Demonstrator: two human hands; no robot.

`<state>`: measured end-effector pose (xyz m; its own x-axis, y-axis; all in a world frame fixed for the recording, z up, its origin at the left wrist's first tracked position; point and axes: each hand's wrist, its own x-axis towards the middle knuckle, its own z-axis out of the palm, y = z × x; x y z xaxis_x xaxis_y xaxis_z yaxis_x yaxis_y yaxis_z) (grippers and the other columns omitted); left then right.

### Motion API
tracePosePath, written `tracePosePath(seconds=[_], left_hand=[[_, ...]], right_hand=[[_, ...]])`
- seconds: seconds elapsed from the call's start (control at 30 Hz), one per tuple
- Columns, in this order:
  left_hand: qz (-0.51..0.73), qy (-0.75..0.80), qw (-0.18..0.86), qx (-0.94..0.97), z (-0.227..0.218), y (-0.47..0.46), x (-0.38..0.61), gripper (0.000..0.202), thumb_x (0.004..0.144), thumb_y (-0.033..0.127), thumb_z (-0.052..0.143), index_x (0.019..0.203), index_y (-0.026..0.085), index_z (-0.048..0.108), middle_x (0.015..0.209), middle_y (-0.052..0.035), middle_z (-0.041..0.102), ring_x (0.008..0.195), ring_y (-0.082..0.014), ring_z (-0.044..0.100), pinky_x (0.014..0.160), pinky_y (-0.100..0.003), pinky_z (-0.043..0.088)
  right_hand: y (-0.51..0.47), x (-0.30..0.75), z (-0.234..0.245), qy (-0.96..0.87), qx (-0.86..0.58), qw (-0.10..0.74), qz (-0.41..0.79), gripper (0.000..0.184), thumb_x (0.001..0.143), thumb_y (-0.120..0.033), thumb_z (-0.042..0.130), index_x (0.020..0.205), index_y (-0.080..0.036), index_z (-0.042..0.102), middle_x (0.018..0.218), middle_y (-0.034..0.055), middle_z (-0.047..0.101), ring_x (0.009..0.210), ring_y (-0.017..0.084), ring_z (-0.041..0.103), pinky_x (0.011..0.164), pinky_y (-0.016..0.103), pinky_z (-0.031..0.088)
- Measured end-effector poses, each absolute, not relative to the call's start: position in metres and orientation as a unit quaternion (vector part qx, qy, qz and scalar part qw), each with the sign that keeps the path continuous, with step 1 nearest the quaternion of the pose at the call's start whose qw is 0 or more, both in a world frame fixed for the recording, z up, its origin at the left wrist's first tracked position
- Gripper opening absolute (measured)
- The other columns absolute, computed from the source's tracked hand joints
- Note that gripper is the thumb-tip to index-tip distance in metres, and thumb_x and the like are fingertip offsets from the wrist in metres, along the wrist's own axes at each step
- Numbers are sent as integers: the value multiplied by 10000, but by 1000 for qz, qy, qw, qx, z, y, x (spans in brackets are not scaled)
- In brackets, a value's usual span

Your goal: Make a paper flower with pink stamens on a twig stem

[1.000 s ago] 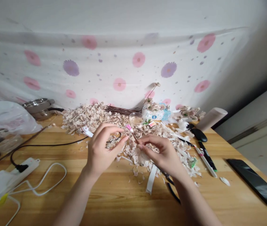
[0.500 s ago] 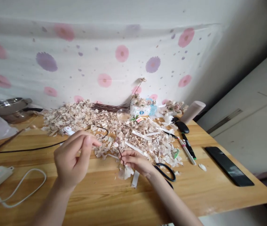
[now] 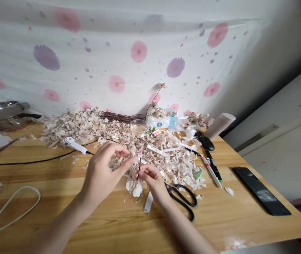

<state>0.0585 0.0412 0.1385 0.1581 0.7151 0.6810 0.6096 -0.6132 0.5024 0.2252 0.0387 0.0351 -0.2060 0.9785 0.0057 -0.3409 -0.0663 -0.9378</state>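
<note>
Clear glass cup (image 3: 137, 123) holds pale liquid (image 3: 137, 129). Right hand (image 3: 152, 180) pinches a thin stem (image 3: 139, 165); left hand (image 3: 100, 173) curls close, its grip unclear.

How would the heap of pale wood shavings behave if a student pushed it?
The heap of pale wood shavings is probably very light: its thin curls lie loosely piled. It would likely spread rather than slide as one mass, since stray pieces already lie on the wooden table. Single curls may tear easily.

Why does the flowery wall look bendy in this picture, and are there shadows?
In the head view, the white flower-printed sheet bows, probably from a wide lens; the pale wooden table looks tilted; soft shadows fall under the left hand and right hand.
</note>
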Motion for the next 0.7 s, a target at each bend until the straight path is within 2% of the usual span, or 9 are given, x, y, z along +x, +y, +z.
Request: tracePosePath(seconds=[0.07, 0.13, 0.17, 0.37, 0.53, 0.7], left_hand=[[473, 458, 120, 743, 115, 39, 62, 137, 791, 225, 674, 888, 192, 583, 839, -19, 607, 773, -157, 564, 679, -268, 452], [462, 456, 235, 724, 92, 35, 62, 253, 762, 265, 712, 974, 189, 596, 910, -45, 625, 812, -175, 584, 681, -274, 460], [459, 451, 257, 721, 82, 32, 60, 240, 783, 275, 692, 986, 186, 600, 917, -54, 639, 823, -179, 601, 677, -273, 470], [488, 433, 323, 686, 56, 18, 52, 199, 820, 327, 647, 943, 173, 620, 886, -71, 676, 802, -176, 637, 710, -275, 509], [498, 423, 378, 656, 50, 19, 52, 202, 831, 348, 622, 891, 162, 675, 855, -84, 701, 826, -200, 658, 754, -301, 524], [480, 438, 419, 635, 37, 27, 49, 237, 816, 362, 627, 773, 146, 713, 775, -73, 703, 780, -196, 663, 716, -259, 524]], right_hand=[[35, 226, 37, -468, -358, 526, 614, 225, 744, -408, 703, 808, -201, 643, 758, 22, 637, 724, 161, 582, 715, 278, 475], [31, 224, 37, -489, -356, 522, 601, 198, 749, -375, 708, 821, -197, 663, 783, 27, 644, 722, 157, 582, 694, 270, 474], [28, 223, 36, -496, -354, 519, 599, 183, 749, -357, 711, 827, -196, 672, 797, 29, 649, 724, 155, 583, 691, 268, 473], [18, 219, 37, -628, -367, 476, 494, 137, 824, -299, 625, 868, -179, 674, 822, 48, 676, 770, 168, 611, 754, 296, 481], [18, 217, 36, -683, -381, 439, 443, 193, 845, -339, 587, 859, -163, 663, 799, 51, 676, 750, 166, 620, 738, 293, 494], [16, 205, 25, -711, -397, 389, 432, 291, 886, -407, 520, 869, -152, 660, 784, 50, 701, 689, 161, 651, 633, 258, 523]])
